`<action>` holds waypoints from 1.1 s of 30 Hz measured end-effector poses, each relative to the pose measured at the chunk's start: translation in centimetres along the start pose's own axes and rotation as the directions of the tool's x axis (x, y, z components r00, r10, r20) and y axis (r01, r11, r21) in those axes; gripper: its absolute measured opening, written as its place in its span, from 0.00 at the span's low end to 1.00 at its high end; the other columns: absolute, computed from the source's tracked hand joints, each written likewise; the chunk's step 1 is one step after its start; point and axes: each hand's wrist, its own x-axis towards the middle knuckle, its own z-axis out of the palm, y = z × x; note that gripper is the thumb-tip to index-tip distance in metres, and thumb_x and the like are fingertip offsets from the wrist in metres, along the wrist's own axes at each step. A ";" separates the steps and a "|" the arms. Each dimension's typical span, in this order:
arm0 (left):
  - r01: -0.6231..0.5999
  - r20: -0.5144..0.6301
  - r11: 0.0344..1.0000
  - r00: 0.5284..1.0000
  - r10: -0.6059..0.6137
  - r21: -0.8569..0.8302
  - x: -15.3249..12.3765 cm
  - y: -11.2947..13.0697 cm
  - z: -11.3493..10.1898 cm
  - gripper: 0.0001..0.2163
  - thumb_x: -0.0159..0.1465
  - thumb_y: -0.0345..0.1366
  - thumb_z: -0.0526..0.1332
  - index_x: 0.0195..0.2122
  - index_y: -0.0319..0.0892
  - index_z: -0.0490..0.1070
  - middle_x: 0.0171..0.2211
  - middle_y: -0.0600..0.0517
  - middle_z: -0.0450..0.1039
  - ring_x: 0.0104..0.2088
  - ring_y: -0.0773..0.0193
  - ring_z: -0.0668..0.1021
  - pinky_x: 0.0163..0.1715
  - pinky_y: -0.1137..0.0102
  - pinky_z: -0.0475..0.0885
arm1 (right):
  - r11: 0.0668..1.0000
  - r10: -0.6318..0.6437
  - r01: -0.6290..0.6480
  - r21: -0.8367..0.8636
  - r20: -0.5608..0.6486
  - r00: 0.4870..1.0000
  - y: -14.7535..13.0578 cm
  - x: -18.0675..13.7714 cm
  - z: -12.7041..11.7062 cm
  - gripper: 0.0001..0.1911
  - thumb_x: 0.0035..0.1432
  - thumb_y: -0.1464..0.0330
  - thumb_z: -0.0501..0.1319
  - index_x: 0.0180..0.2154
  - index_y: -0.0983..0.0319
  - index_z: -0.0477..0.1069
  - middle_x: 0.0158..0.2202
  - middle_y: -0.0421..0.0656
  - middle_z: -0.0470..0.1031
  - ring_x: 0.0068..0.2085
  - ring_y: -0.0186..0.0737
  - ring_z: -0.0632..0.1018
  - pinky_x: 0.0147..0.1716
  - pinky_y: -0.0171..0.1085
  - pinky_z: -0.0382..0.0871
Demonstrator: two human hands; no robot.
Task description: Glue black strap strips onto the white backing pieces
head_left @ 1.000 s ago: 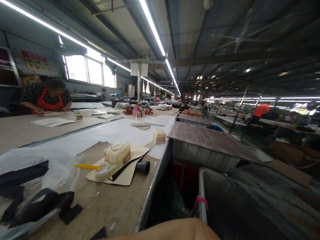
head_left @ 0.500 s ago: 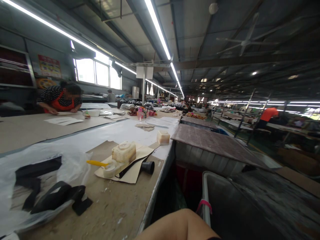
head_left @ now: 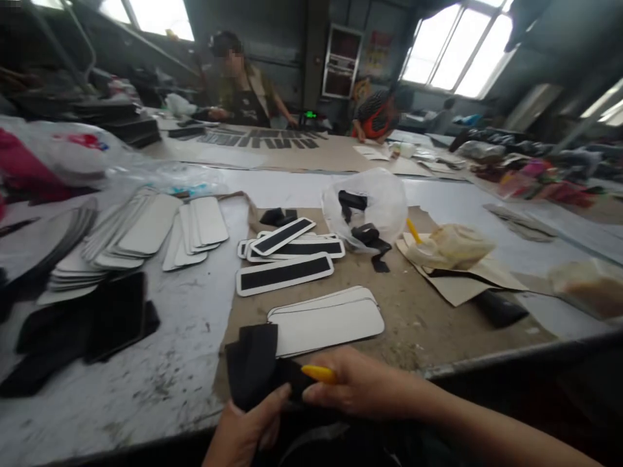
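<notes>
At the table's front edge, my left hand [head_left: 250,421] is closed on a black fabric strip [head_left: 250,370], thumb on top. The piece bunches up over the edge. My right hand [head_left: 343,383] touches it from the other side, fingers closed around a yellow-handled tool [head_left: 318,374]; its working end is hidden. Just beyond lie overlapping white rounded panels [head_left: 326,321]. Farther back are white panels with black strips on them [head_left: 285,274]. A clear plastic bag [head_left: 384,194] holds more black strips.
Stacks of white panels [head_left: 150,227] and dark pieces [head_left: 117,318] lie left. To the right, a stained plastic container [head_left: 457,245] with another yellow handle [head_left: 413,230] sits on cream sheets [head_left: 452,295]. Two co-workers [head_left: 248,91] stand across the table.
My view has swung left and down, bringing the panels into sight. Both hands now show at the table edge with the black strip; earlier only a bare arm was visible.
</notes>
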 end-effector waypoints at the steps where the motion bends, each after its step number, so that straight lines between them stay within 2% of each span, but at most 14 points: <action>1: -0.009 0.002 1.000 1.000 0.009 -0.022 0.0 0.0 0.1 0.20 0.44 0.44 0.71 0.17 0.41 0.58 0.10 0.61 0.53 0.14 0.75 0.55 0.14 0.76 0.51 | 1.000 0.028 -0.029 -0.007 -0.048 0.998 0.4 0.1 0.0 0.13 0.57 0.60 0.55 0.27 0.63 0.63 0.21 0.33 0.60 0.22 0.27 0.60 0.20 0.28 0.51; 3: -0.036 -0.037 0.998 0.999 0.035 -0.052 0.3 0.5 0.3 0.19 0.49 0.46 0.68 0.19 0.41 0.59 0.11 0.62 0.51 0.14 0.75 0.53 0.15 0.76 0.49 | 0.993 0.069 -0.081 -0.083 -0.135 0.988 0.7 0.7 -0.4 0.15 0.57 0.61 0.55 0.24 0.63 0.62 0.20 0.34 0.59 0.22 0.27 0.59 0.21 0.29 0.50; 5: -0.093 -0.155 0.995 0.984 0.087 -0.031 1.1 1.1 0.0 0.19 0.50 0.48 0.66 0.19 0.41 0.59 0.12 0.61 0.50 0.15 0.74 0.53 0.15 0.76 0.49 | 0.977 0.091 -0.119 -0.175 -0.161 0.983 0.7 1.5 -1.4 0.15 0.56 0.63 0.55 0.22 0.63 0.61 0.18 0.34 0.58 0.22 0.28 0.58 0.21 0.30 0.50; 7: -0.150 -0.290 0.988 0.945 0.150 0.023 2.2 1.6 -0.6 0.18 0.49 0.49 0.66 0.20 0.40 0.63 0.12 0.60 0.53 0.16 0.73 0.56 0.16 0.76 0.52 | 0.967 0.102 -0.130 -0.220 -0.133 0.986 0.4 2.6 -2.6 0.15 0.55 0.63 0.55 0.21 0.63 0.60 0.17 0.34 0.56 0.21 0.28 0.58 0.21 0.30 0.49; 9: -0.162 -0.334 0.985 0.926 0.173 0.060 3.3 2.0 -1.2 0.18 0.48 0.50 0.66 0.27 0.38 0.68 0.13 0.60 0.56 0.17 0.72 0.58 0.17 0.76 0.54 | 0.968 0.104 -0.116 -0.221 -0.063 0.993 -0.2 3.8 -3.8 0.15 0.55 0.62 0.55 0.21 0.63 0.60 0.17 0.33 0.55 0.20 0.27 0.57 0.20 0.30 0.49; 12: -0.127 -0.238 0.981 0.958 0.160 0.148 4.7 2.3 -1.6 0.22 0.50 0.52 0.64 0.34 0.37 0.69 0.14 0.59 0.59 0.18 0.70 0.61 0.17 0.75 0.57 | 0.954 0.141 -0.129 -0.270 0.024 0.990 -0.9 5.9 -4.6 0.15 0.54 0.62 0.55 0.21 0.64 0.63 0.16 0.34 0.56 0.20 0.28 0.57 0.19 0.31 0.48; 17: -0.118 -0.113 0.902 0.977 0.180 0.415 6.3 2.1 -1.6 0.22 0.54 0.54 0.59 0.34 0.36 0.71 0.16 0.55 0.64 0.19 0.66 0.67 0.20 0.73 0.61 | 0.865 0.239 -0.209 -0.456 0.008 0.971 -0.8 8.8 -4.6 0.13 0.54 0.63 0.56 0.27 0.67 0.72 0.20 0.38 0.64 0.22 0.31 0.62 0.21 0.32 0.52; 24: -0.110 -0.114 0.864 0.975 0.189 0.491 7.2 1.7 -1.7 0.19 0.53 0.50 0.59 0.31 0.37 0.73 0.16 0.54 0.66 0.18 0.64 0.69 0.18 0.73 0.61 | 0.849 0.265 -0.220 -0.480 0.028 0.964 0.1 9.9 -4.5 0.15 0.54 0.63 0.56 0.32 0.68 0.75 0.24 0.42 0.70 0.23 0.33 0.65 0.22 0.32 0.54; 33: -0.088 -0.143 0.843 0.971 0.191 0.530 7.3 1.7 -1.6 0.18 0.53 0.50 0.59 0.31 0.38 0.73 0.14 0.54 0.65 0.16 0.64 0.68 0.17 0.73 0.61 | 0.873 0.262 -0.203 -0.442 0.074 0.962 0.3 9.8 -5.2 0.17 0.54 0.61 0.55 0.32 0.67 0.74 0.21 0.39 0.66 0.22 0.31 0.63 0.20 0.31 0.54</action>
